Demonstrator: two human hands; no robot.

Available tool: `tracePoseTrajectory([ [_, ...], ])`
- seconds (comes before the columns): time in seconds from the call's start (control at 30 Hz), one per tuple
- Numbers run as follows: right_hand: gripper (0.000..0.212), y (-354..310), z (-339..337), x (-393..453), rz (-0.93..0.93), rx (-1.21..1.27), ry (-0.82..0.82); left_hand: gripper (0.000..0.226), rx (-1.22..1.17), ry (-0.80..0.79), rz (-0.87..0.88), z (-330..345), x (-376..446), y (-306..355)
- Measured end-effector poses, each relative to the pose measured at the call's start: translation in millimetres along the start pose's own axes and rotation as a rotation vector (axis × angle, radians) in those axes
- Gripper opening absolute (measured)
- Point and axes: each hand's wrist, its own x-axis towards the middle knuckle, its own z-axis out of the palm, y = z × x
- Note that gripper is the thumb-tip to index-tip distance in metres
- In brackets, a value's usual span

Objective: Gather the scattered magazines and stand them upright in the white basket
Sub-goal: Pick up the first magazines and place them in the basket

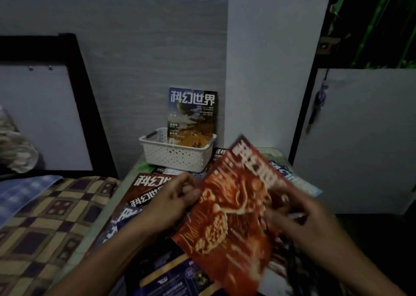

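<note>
Head view: a red magazine is held tilted above the table between both hands

Its left edge is pinched by the left hand; the right hand is blurred at its right edge, so its grip cannot be told. Thin and floppy with a slick cover, the magazine is judged best gripped by the spine or both long edges. One magazine is already stood upright in the white basket against the wall. More magazines are scattered, overlapping, around and beneath the hands. A quilted bed lies just left
</note>
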Motion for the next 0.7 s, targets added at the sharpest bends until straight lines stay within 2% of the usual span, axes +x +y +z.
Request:
tracePoseTrajectory([
  [0.03, 0.082, 6.1, -4.6, 13.2, 0.058, 0.060, 0.136, 0.004, -0.082, 0.068, 0.082, -7.2, -1.2, 5.2],
  [0.07, 0.095, 9.0, -3.1, 27.4, 0.119, 0.142, 0.156, 0.008, -0.165, 0.131, 0.140, -13.4, -2.0, 11.1],
  [0.1, 0.095, 6.6, 0.9, 42.4, 0.188, 0.272, 0.101, 0.011, -0.239, 0.183, 0.184, -20.5, -0.4, 17.1],
  [0.13, 0.080, 1.5, 7.6, 57.1, 0.213, 0.415, 0.013, 0.011, -0.300, 0.216, 0.214, -26.6, 2.9, 23.1],
  [0.17, 0.059, -8.6, 13.5, 70.5, 0.175, 0.525, -0.056, 0.011, -0.332, 0.235, 0.242, -33.3, 8.3, 28.5],
  [0.2, 0.039, -19.3, 17.9, 85.4, 0.083, 0.562, -0.057, 0.012, -0.341, 0.256, 0.270, -40.9, 15.8, 34.5],
  [0.27, 0.019, -43.3, 23.1, 121.5, -0.075, 0.504, 0.059, 0.015, -0.317, 0.346, 0.324, -59.5, 38.8, 47.0],
  [0.33, 0.014, -70.1, 21.4, 160.7, -0.193, 0.437, 0.194, 0.007, -0.216, 0.474, 0.374, -85.1, 72.4, 61.1],
  [0.43, 0.006, -99.1, 15.4, 222.6, -0.298, 0.354, 0.305, 0.010, 0.000, 0.631, 0.382, -120.5, 131.5, 80.6],
  [0.57, 0.015, -82.1, 35.5, 306.2, -0.185, 0.274, 0.380, 0.003, 0.303, 0.770, 0.245, -149.8, 211.8, 56.2],
  [0.63, 0.010, -59.2, 53.4, 333.7, -0.119, 0.227, 0.397, 0.005, 0.351, 0.782, 0.169, -154.3, 238.1, 29.1],
  [0.7, 0.020, -34.2, 67.9, 353.2, -0.055, 0.211, 0.398, 0.012, 0.372, 0.776, 0.115, -156.1, 254.5, 2.8],
])
